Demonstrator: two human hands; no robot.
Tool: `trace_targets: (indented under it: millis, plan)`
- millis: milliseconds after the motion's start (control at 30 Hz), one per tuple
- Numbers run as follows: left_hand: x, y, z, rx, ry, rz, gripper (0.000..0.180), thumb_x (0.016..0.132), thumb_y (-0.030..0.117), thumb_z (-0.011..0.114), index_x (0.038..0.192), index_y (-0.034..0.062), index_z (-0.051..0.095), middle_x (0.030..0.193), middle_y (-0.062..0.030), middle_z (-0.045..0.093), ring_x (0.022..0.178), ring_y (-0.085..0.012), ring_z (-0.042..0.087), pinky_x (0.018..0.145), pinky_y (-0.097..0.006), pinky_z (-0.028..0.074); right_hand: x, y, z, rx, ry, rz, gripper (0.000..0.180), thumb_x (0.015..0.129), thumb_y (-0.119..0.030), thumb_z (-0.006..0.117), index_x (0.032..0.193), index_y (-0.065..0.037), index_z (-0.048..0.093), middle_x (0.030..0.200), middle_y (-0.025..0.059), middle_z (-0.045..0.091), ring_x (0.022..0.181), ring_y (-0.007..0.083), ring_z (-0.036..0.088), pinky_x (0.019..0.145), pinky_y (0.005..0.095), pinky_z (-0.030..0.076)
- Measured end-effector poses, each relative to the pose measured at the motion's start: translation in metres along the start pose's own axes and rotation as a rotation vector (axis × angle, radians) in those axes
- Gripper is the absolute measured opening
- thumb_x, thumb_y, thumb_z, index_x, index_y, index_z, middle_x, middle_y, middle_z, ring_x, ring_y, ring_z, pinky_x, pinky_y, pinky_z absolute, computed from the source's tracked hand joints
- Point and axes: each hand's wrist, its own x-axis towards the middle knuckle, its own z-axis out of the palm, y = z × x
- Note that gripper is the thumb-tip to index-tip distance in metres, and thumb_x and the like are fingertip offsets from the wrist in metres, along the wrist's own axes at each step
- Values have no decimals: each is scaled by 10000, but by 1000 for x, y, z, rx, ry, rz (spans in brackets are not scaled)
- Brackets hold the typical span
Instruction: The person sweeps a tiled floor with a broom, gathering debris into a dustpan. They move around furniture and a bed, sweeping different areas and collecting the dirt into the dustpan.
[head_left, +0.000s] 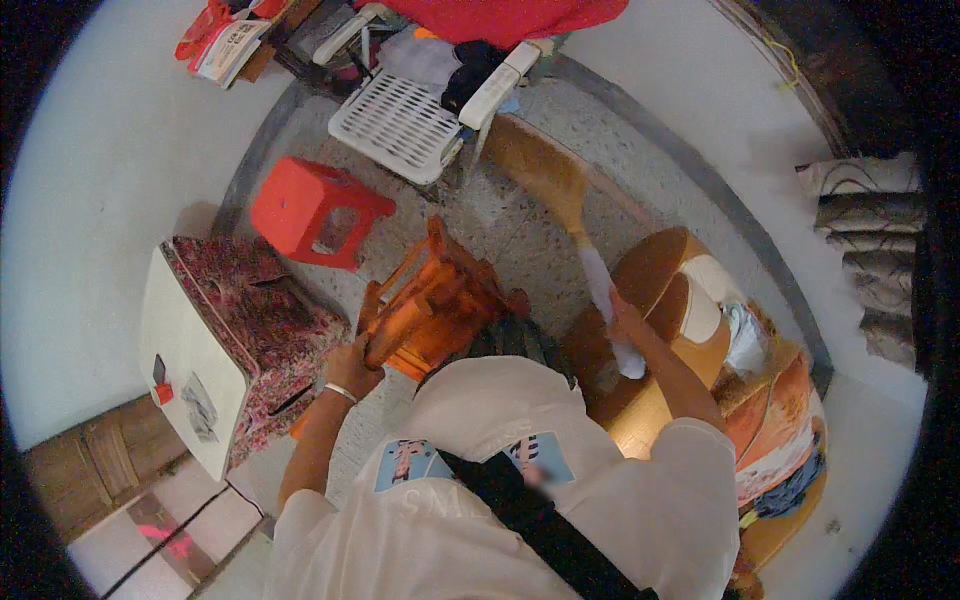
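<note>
My left hand [354, 366] is closed on the edge of a small orange-brown wooden chair [425, 310], which is tilted in front of my body. A pale bracelet circles that wrist. In my right hand [628, 318] is the white handle of a broom [563, 195], gripped partway down. Its tan bristles spread across the speckled floor, just beyond the chair and below a white slatted chair. The bristles look slightly blurred. My fingers wrap around the handle, and its lower end hangs beside my right hip.
A red plastic stool [310, 215] stands left of the wooden chair. Far ahead is the white slatted chair [400, 120] with cloth on it. A white-topped table [200, 350] with a patterned red cloth is at left. Rounded tan furniture [655, 265] heaped with fabric curves along my right.
</note>
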Motion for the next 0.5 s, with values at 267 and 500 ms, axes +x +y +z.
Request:
trace_targets:
  millis: [267, 500]
  plan:
    - [-28, -73, 39, 103, 111, 290, 539, 583, 196, 672, 1069, 62, 480, 770, -168, 599, 717, -357, 576, 645, -439, 466, -170, -48, 85, -145, 51, 71, 970, 608, -191, 664, 1355, -94, 53, 1105, 265, 490, 1022, 365, 494, 862, 408, 404]
    - [-45, -116, 52, 63, -46, 341, 493, 586, 171, 662, 1036, 72, 486, 768, -167, 595, 722, -354, 575, 636, -449, 464, -264, -98, 113, 158, -2, 96, 948, 558, -178, 705, 1344, -61, 188, 993, 190, 561, 885, 279, 559, 817, 342, 431]
